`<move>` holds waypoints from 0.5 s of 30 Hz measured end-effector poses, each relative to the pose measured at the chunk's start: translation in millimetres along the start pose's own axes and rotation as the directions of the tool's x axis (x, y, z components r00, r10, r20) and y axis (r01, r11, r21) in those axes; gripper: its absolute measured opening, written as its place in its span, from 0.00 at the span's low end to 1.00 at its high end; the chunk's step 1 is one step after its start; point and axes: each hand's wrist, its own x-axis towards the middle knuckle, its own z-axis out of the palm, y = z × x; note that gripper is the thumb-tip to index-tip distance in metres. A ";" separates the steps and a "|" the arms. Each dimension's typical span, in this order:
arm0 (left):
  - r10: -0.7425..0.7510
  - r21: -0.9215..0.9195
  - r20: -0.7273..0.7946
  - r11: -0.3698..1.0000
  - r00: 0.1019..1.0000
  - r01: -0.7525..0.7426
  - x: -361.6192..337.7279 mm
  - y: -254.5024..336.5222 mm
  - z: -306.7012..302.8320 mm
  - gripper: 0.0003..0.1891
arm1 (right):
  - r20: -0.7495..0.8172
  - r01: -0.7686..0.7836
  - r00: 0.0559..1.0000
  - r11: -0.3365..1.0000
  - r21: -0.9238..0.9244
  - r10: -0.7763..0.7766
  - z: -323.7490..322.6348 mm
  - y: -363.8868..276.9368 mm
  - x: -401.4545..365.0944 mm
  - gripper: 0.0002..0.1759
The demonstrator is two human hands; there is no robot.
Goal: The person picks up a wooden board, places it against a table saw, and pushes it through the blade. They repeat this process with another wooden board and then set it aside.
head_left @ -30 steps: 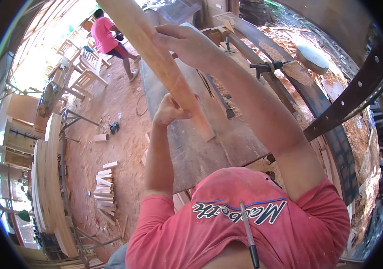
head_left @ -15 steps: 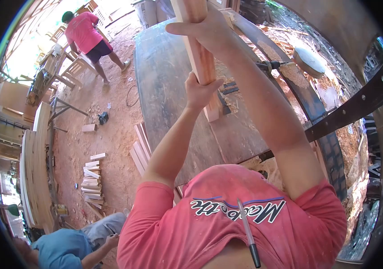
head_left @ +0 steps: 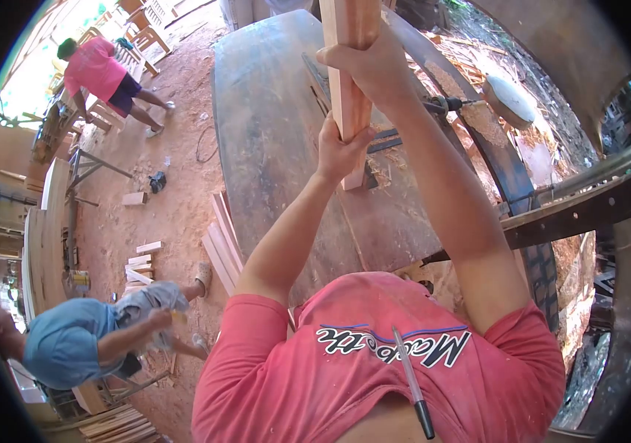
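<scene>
Open-sided workshop, hard daylight pouring in from upper left. Floor [head_left: 175, 199] bare red earth, dusty. Counter [head_left: 271, 148] in centre, top dark, worn, scratched. Pale planks [head_left: 221, 240] lean at its left edge. Long boards [head_left: 38, 244] stacked along left side. Short offcuts [head_left: 142, 266] piled on floor nearby. Metal trestle [head_left: 90, 166] beyond. Wooden chairs [head_left: 154, 11] at far top. Person in pink shirt [head_left: 97, 70] stands far off. Person in blue shirt [head_left: 71, 343] crouches lower left. Dark metal beam [head_left: 588, 203] at right.

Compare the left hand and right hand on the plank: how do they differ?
The right hand grips the plank high up; the left hand grips it lower, near its bottom end. The right hand is farther from the red shirt than the left hand. Both are closed on this plank.
</scene>
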 end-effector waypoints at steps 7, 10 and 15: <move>0.177 0.001 -0.105 0.984 0.979 -0.178 -7.7 -33.1 5.7 0.34 | 0.041 -0.029 0.999 0.999 0.030 0.027 1.5 8.1 -9.9 0.24; 0.082 0.135 -0.089 0.988 0.993 -0.069 -12.2 -12.6 0.5 0.31 | 0.139 -0.012 0.990 0.997 0.078 0.001 1.2 25.0 -3.3 0.24; -0.139 0.180 0.178 0.978 0.974 0.107 -5.8 -3.2 -46.2 0.25 | 0.139 -0.133 0.983 0.989 0.070 0.122 -11.5 16.3 1.9 0.39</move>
